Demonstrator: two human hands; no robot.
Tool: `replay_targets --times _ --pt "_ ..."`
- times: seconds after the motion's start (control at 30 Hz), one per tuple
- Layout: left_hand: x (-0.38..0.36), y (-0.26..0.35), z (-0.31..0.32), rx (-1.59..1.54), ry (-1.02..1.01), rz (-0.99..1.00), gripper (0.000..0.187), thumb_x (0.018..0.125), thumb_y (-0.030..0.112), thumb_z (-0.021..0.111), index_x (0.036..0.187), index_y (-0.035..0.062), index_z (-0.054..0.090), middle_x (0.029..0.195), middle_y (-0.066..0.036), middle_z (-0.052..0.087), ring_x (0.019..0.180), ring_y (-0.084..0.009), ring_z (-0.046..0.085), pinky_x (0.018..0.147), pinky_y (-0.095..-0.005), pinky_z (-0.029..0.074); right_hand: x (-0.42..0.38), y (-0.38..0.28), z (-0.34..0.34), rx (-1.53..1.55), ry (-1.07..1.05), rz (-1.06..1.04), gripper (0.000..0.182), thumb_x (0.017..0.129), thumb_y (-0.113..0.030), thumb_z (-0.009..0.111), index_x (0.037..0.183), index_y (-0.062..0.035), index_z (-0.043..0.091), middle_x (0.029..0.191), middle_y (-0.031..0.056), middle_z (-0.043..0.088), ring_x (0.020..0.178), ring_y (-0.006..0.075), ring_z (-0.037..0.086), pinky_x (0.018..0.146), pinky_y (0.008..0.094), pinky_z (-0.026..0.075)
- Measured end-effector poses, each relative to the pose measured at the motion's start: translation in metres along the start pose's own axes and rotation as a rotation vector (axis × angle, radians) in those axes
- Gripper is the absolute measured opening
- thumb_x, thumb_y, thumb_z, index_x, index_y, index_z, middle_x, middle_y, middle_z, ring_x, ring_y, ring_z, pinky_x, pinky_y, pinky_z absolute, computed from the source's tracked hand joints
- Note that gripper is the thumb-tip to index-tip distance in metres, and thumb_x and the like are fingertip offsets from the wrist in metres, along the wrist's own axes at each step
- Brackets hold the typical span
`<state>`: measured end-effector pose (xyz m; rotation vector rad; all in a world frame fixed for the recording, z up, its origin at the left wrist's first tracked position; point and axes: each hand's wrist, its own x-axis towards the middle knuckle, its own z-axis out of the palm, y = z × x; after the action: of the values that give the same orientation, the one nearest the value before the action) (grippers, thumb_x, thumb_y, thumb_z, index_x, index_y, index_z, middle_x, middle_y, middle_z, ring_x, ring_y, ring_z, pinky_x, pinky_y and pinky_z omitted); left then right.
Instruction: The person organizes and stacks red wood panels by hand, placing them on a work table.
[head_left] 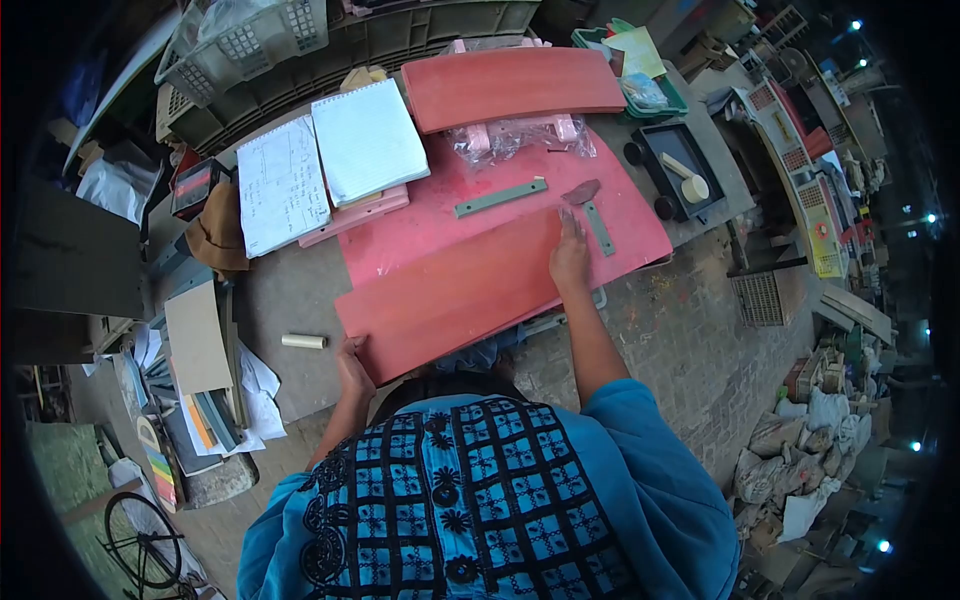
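Note:
A long red painted board [450, 285] lies across the near part of the pink sheet on the table, slanting up to the right. My left hand [353, 368] grips its lower left corner, with the fingers curled at the edge. At the board's right end, my right hand [570, 256] holds the edge, fingers pointing away from me. Just beyond that hand are a grey-green drilled strip [598, 228] and a dark reddish scrap [580, 191]. Another grey-green strip [500, 198] lies behind the board.
A second red board [512, 88] rests on plastic-wrapped pink pieces at the back. Left of it lies an open spiral notebook [370, 140]. A dark tray [678, 170] and green basket [672, 102] stand at right. A cream cylinder [304, 341] lies near the left edge.

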<state>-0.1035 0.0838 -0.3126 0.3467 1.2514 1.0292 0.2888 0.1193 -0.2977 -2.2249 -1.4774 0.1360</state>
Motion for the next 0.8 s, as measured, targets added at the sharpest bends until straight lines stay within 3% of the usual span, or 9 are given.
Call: replay_targets --times 0.33,0.43,0.57,0.67,0.73,0.8 --pt "0.010 -0.007 -0.008 -0.001 0.031 -0.030 0.049 0.074 0.017 0.050 0.120 0.0016 0.050 0.114 -0.009 0.056 0.107 -0.0225 0.051 0.096 -0.0344 0.035 -0.075 0.025 -0.018 -0.090 0.111 0.050 0.058 0.076 0.008 0.046 0.133 -0.0011 0.038 0.134 0.0181 0.044 0.127 0.0363 0.038 0.108 0.0465 0.027" --pt "0.006 -0.004 -0.004 -0.006 0.044 -0.037 0.046 0.075 0.018 0.051 0.118 0.0017 0.051 0.115 -0.009 0.056 0.109 -0.0225 0.051 0.097 -0.0349 0.035 -0.091 -0.017 -0.005 0.016 0.147 -0.254 0.054 0.077 0.005 0.044 0.131 -0.0013 0.042 0.133 0.0175 0.045 0.127 0.0355 0.039 0.108 0.0454 0.026" --pt "-0.011 0.008 0.011 -0.008 0.030 0.030 0.041 0.083 0.023 0.047 0.117 0.0014 0.051 0.117 -0.010 0.055 0.111 -0.0218 0.050 0.098 -0.0356 0.034 -0.104 -0.132 0.020 0.165 -0.050 -0.507 0.048 0.077 0.003 0.044 0.124 -0.0021 0.050 0.129 0.0167 0.049 0.127 0.0301 0.041 0.106 0.0445 0.027" --pt "0.001 -0.008 -0.003 -0.068 0.075 0.104 0.043 0.090 0.031 0.041 0.118 0.0012 0.050 0.121 -0.010 0.053 0.115 -0.0218 0.047 0.101 -0.0360 0.032 -0.083 -0.117 0.034 0.256 -0.139 -0.548 0.048 0.075 0.005 0.044 0.122 -0.0022 0.051 0.129 0.0160 0.050 0.126 0.0293 0.041 0.107 0.0448 0.026" --pt "-0.011 0.007 0.008 -0.096 -0.010 0.093 0.047 0.092 0.037 0.037 0.120 0.0010 0.049 0.125 -0.011 0.051 0.117 -0.0226 0.045 0.103 -0.0369 0.030 -0.058 -0.077 0.033 0.093 -0.017 -0.441 0.048 0.075 0.004 0.045 0.122 -0.0021 0.051 0.129 0.0167 0.049 0.126 0.0301 0.041 0.107 0.0444 0.026" --pt "-0.010 0.009 0.004 -0.116 -0.100 0.072 0.053 0.093 0.043 0.034 0.122 0.0007 0.047 0.130 -0.012 0.047 0.123 -0.0247 0.041 0.106 -0.0388 0.026 -0.035 -0.029 0.019 0.128 0.033 -0.317 0.051 0.076 0.005 0.044 0.126 -0.0024 0.048 0.132 0.0185 0.047 0.128 0.0316 0.038 0.108 0.0447 0.024"
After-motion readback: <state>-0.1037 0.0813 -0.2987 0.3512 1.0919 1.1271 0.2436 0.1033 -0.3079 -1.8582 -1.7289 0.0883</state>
